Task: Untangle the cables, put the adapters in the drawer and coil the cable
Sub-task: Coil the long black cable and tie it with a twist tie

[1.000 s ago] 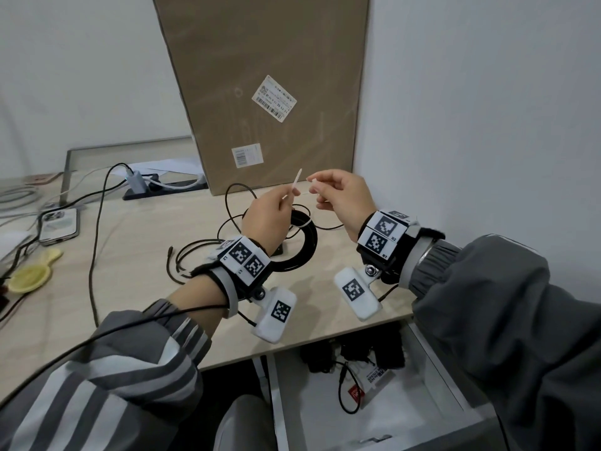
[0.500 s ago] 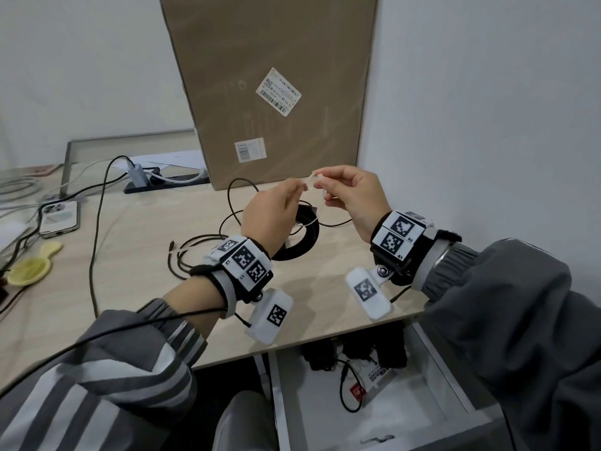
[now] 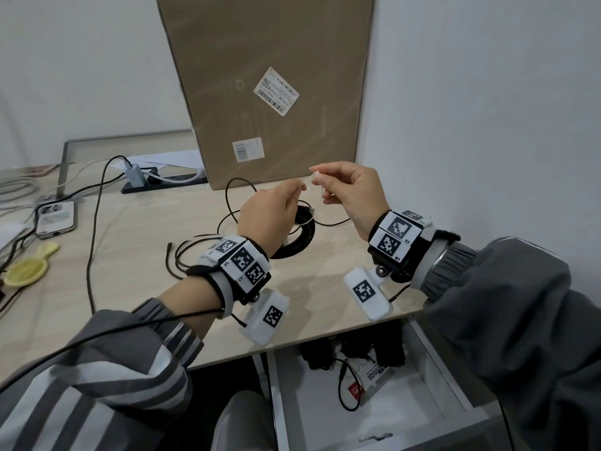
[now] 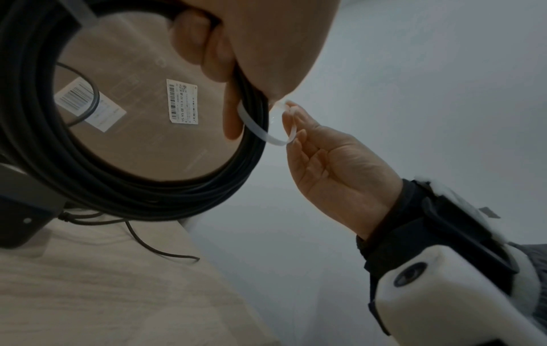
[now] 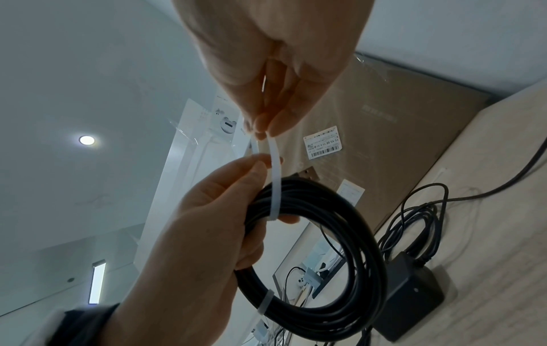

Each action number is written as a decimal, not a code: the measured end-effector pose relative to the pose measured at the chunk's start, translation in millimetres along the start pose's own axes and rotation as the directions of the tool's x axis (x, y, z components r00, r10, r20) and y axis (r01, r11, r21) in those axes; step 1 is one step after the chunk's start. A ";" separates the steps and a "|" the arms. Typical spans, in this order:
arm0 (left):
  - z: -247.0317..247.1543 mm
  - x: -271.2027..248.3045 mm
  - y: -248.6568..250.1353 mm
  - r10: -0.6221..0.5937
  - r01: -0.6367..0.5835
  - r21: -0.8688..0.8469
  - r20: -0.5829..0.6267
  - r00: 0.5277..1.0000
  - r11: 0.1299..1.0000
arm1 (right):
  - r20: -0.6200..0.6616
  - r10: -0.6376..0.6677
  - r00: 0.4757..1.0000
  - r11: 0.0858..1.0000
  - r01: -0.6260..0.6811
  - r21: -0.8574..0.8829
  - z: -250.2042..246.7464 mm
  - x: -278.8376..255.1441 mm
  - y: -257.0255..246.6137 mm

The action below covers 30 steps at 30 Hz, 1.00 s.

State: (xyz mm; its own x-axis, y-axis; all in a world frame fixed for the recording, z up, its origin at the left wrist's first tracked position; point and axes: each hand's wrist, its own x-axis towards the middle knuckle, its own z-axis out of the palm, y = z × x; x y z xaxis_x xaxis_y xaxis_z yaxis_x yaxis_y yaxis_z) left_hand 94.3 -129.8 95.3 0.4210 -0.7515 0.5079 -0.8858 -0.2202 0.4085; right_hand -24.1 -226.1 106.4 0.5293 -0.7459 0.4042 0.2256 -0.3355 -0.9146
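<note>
— What's in the drawer [image 3: 432, 418]?
— From my feed, it's pulled out under the worktop [image 3: 136, 255], black adapters [image 3: 354, 349] bunched at its back.
— And the cable?
— The black coiled cable [image 5: 319, 269] hangs as a ring above the worktop, gripped by my left hand [image 3: 266, 216]. My right hand [image 3: 351, 193] pinches the white tie [image 5: 275, 178] looped round it, running up from coil to fingertips.

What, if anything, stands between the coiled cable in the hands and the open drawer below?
The desk's front edge lies between the coil, gripped by the left hand, and the open drawer; nothing else visible does.
</note>
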 end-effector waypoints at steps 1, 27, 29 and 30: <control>0.0 -0.4 0.3 0.001 -0.001 -0.002 -0.001 1.000 1.000 | -0.006 -0.003 1.000 1.000 0.003 -0.001 -0.1 0.2 0.2; 2.6 -1.5 -0.7 0.118 -0.126 0.237 0.044 0.992 0.963 | 0.061 -0.094 0.994 0.964 0.106 -0.243 -5.0 -3.0 7.4; 2.7 -2.5 -1.5 0.123 -0.131 0.258 0.046 0.991 0.957 | 0.098 -0.006 0.995 0.981 0.025 -0.195 -6.5 -1.9 6.4; 2.4 -3.5 -1.8 0.131 -0.139 0.268 0.047 0.990 0.953 | 0.123 0.048 0.991 0.985 -0.027 -0.171 -7.8 -0.9 5.8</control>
State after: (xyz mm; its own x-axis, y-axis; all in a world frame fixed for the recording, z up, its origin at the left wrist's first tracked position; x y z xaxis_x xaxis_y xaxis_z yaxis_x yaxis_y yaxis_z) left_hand 94.0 -128.3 91.0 0.2919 -0.8022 0.5209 -0.9552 -0.2725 0.1155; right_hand -29.7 -231.8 100.8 0.6365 -0.6847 0.3552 0.0678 -0.4090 -0.9100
